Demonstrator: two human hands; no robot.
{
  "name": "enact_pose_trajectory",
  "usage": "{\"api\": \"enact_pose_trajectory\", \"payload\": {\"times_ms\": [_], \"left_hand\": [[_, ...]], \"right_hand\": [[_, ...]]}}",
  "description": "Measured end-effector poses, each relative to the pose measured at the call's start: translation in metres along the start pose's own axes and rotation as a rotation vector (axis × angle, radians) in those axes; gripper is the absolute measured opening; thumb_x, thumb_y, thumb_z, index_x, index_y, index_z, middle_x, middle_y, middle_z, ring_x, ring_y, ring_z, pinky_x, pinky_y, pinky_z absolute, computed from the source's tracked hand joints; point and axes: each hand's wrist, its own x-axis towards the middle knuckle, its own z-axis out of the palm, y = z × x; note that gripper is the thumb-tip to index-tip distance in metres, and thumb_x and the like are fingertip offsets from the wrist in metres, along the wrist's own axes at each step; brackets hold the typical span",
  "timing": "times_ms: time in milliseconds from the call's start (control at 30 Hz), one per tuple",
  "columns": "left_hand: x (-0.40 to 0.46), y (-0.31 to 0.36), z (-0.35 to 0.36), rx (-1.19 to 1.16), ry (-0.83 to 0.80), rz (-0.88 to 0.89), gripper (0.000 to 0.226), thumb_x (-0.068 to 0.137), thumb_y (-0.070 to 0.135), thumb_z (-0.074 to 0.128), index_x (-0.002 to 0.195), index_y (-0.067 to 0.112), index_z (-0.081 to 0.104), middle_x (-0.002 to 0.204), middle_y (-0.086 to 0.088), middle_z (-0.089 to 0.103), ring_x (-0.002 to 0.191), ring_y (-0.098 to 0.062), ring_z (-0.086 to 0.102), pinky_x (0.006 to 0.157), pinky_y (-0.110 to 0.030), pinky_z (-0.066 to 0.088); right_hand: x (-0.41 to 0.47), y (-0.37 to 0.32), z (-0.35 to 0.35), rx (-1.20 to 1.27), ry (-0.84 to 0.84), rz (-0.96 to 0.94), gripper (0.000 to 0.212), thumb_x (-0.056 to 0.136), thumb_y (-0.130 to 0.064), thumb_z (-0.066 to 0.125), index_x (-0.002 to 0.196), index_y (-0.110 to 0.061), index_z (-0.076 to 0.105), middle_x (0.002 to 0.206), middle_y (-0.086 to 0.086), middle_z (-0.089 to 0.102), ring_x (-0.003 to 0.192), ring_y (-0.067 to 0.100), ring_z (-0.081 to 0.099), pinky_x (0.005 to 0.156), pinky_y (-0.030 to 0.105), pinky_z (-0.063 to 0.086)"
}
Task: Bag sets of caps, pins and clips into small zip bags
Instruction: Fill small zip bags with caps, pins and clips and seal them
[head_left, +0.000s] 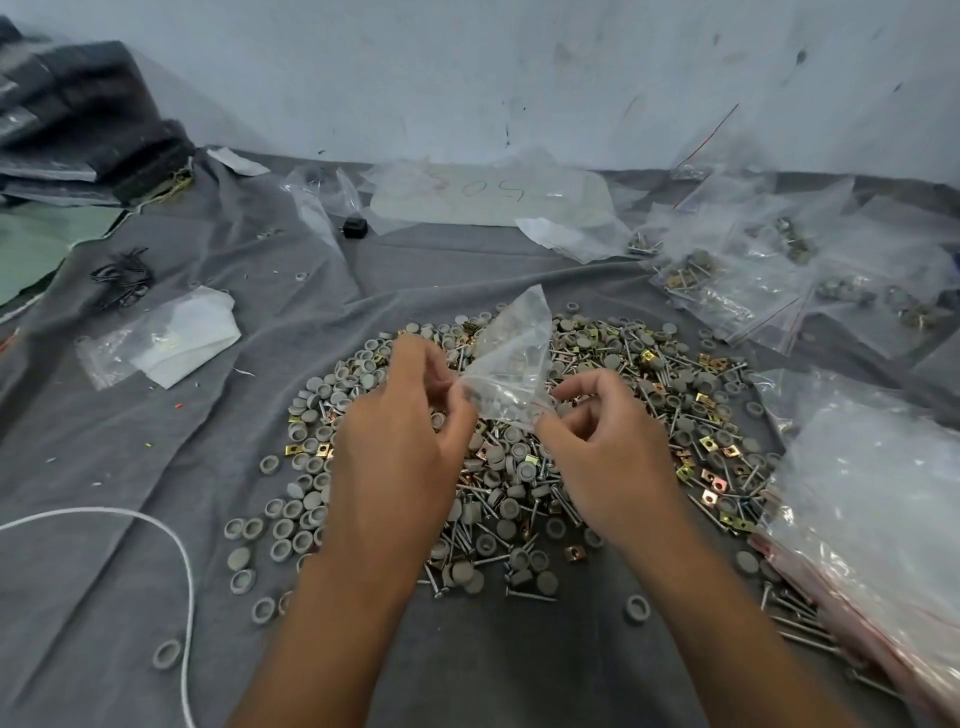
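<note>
Nearest the camera, two bare forearms reach forward over a grey cloth (156, 447) spread on the bench. A white cord (171, 535) curves across the cloth at the near left, and a large bundle of clear bags (878, 519) with red zip strips lies at the near right, partly over some pins.

Both hands hold one small zip bag (511, 364) above the pile. The left hand (402, 431) has its fingers curled and pinches the bag's lower left edge between thumb and fingertips. The right hand (605, 447) pinches the bag's red-striped mouth edge with thumb and forefinger, its other fingers loosely bent. The bag slants up and away from the hands; whether anything lies inside it cannot be told.

Beneath the hands sits a broad heap of grey round caps (306, 452), long metal pins (493, 558) and small brass-coloured square clips (709, 444), mixed together.

Farther off, filled zip bags (727, 291) lie at the right, and a clear bag with white sheets (171, 338) at the left beside a tangle of black wire pieces (122, 278). At the wall lies a large clear bag (488, 195) bearing faint handwriting, upside down, seemingly "50" and "3".
</note>
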Motion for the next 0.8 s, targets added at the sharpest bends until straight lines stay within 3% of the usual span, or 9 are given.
{"api": "enact_pose_trajectory", "payload": {"times_ms": [133,233,333,433,533,700,800], "left_hand": [[-0.007,0.009,0.011,0.015,-0.079,0.127,0.02,0.09,0.014,0.065,0.086,0.026,0.049,0.086,0.01,0.062,0.077,-0.008,0.059,0.064,-0.032,0.051],[-0.008,0.009,0.012,0.023,-0.112,0.191,0.015,0.089,0.01,0.068,0.094,0.023,0.064,0.094,0.012,0.064,0.083,-0.002,0.059,0.073,-0.019,0.051],[-0.002,-0.001,0.007,-0.008,0.014,0.2,0.017,0.088,0.004,0.066,0.096,0.016,0.076,0.101,0.004,0.072,0.091,-0.002,0.063,0.089,-0.006,0.044],[0.005,-0.011,0.002,0.043,0.103,0.173,0.026,0.086,-0.006,0.065,0.101,0.011,0.078,0.106,-0.003,0.073,0.095,-0.011,0.065,0.094,-0.006,0.04],[0.005,-0.013,0.003,0.089,0.042,0.175,0.042,0.082,-0.013,0.064,0.113,0.013,0.076,0.113,-0.004,0.072,0.103,-0.017,0.067,0.097,-0.026,0.05],[0.003,-0.011,0.005,0.07,-0.056,0.186,0.031,0.092,0.006,0.058,0.119,0.014,0.072,0.115,0.0,0.071,0.107,-0.015,0.064,0.097,-0.035,0.051],[0.001,-0.01,0.004,0.065,-0.102,0.142,0.033,0.092,0.015,0.066,0.124,0.018,0.068,0.116,0.004,0.069,0.103,-0.01,0.06,0.097,-0.029,0.048]], "right_hand": [[-0.002,-0.004,0.005,0.058,-0.007,-0.055,0.018,0.091,-0.023,0.068,0.097,-0.031,0.053,0.063,-0.022,0.061,0.046,-0.004,0.051,0.042,0.01,0.038],[-0.004,-0.007,0.006,0.11,-0.058,-0.091,0.018,0.094,-0.023,0.069,0.098,-0.032,0.053,0.064,-0.015,0.064,0.047,-0.004,0.051,0.043,0.008,0.038],[-0.001,-0.003,0.003,0.109,-0.119,-0.09,0.019,0.093,-0.032,0.069,0.101,-0.034,0.053,0.07,-0.009,0.067,0.049,-0.003,0.052,0.046,0.01,0.041],[0.003,0.009,0.001,-0.171,-0.282,-0.159,0.025,0.092,-0.05,0.066,0.113,-0.042,0.054,0.09,-0.017,0.067,0.077,-0.007,0.06,0.065,0.012,0.047],[0.004,0.018,0.007,-0.637,-0.352,-0.332,0.041,0.096,-0.047,0.061,0.135,-0.049,0.05,0.124,-0.018,0.051,0.118,0.002,0.044,0.101,0.027,0.042],[0.007,0.02,0.015,-0.759,-0.313,-0.441,0.032,0.098,-0.029,0.063,0.13,-0.036,0.062,0.121,-0.005,0.056,0.117,0.018,0.047,0.097,0.035,0.042],[0.005,0.023,0.015,-0.732,-0.292,-0.453,0.028,0.103,-0.025,0.056,0.129,-0.032,0.062,0.119,-0.005,0.056,0.113,0.016,0.048,0.093,0.033,0.046]]}}
